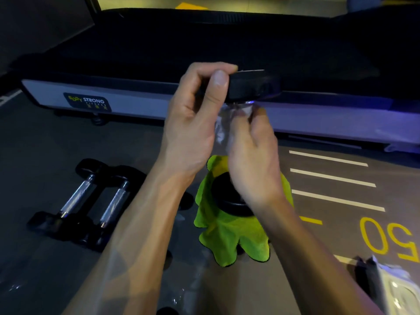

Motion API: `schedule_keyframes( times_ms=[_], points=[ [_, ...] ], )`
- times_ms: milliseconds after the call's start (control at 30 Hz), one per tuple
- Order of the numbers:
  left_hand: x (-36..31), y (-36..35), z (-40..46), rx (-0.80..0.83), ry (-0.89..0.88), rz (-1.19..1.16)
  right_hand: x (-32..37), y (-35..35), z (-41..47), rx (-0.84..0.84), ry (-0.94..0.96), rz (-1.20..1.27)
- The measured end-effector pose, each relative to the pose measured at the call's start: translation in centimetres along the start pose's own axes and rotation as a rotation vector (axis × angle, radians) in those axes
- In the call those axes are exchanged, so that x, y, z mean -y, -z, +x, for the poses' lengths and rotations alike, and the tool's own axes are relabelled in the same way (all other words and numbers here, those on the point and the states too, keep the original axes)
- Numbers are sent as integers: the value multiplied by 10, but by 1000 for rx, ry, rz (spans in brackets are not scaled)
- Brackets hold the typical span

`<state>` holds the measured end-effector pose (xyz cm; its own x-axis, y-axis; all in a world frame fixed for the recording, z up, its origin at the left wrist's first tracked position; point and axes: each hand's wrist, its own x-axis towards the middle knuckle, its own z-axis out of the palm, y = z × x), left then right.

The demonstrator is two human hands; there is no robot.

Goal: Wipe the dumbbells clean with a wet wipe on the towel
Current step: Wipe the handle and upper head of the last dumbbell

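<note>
A black dumbbell stands upright with its lower head on a bright green towel spread on the floor. My left hand grips the dumbbell's upper head, thumb on its near face. My right hand holds a pale wet wipe wrapped round the chrome handle just below the upper head. Most of the handle is hidden by the wipe and my right hand.
Two more black dumbbells with chrome handles lie side by side on the floor at the left. A treadmill base runs across behind. A wipe packet lies at the lower right. Clear plastic wrap lies near my forearms.
</note>
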<state>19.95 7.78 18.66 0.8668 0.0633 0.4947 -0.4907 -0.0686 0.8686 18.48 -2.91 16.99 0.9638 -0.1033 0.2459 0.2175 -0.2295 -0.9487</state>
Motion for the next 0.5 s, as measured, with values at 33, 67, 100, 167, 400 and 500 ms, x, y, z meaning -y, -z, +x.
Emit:
schedule_keyframes(
  times_ms=[33, 67, 100, 167, 400, 500],
  points=[
    [-1, -2, 1, 0, -2, 4, -2, 2, 7, 17, 5, 23],
    [-2, -3, 2, -2, -1, 11, -5, 5, 13, 36, 19, 12],
    [-3, -5, 3, -1, -1, 19, -11, 8, 21, 54, 3, -2],
    [-2, -7, 1, 14, 1, 29, -20, 14, 34, 150, -217, 275],
    [0, -12, 0, -22, -25, 45, -19, 13, 30, 107, -398, 399],
    [1, -11, 0, -50, -22, 60, -30, 14, 5, 133, 98, 38]
  ],
)
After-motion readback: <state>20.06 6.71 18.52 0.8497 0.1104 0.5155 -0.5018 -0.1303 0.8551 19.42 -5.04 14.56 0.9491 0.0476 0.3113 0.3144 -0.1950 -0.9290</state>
